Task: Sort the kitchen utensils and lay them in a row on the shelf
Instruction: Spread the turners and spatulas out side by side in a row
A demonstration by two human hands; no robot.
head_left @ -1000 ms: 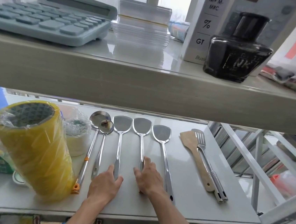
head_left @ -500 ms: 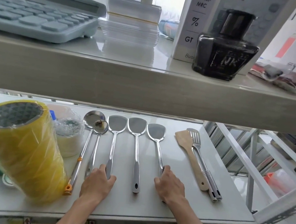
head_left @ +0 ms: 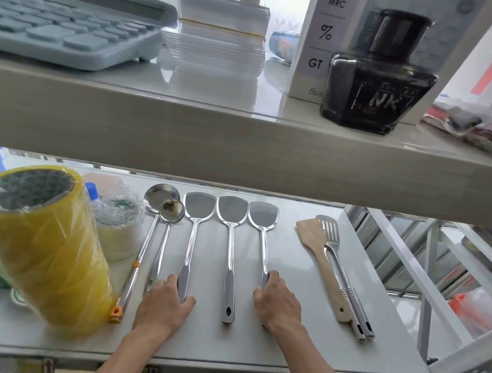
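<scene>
On the lower shelf the utensils lie in a row with their heads at the back. From left to right they are a large ladle, a small ladle, a left spatula, a middle spatula and a right spatula. Apart from these, further right, a wooden spatula lies against a slotted steel turner. My left hand holds the left spatula's handle between thumb and fingers. My right hand grips the right spatula's handle end.
A yellow wrapped stack of tape rolls and a white wrapped roll crowd the shelf's left side. The upper shelf hangs low overhead, carrying a calculator and an ink bottle. White rack bars border the right.
My right hand left the middle spatula's handle and took the right spatula's handle, which now lies straighter. My left hand stayed on the left spatula.
</scene>
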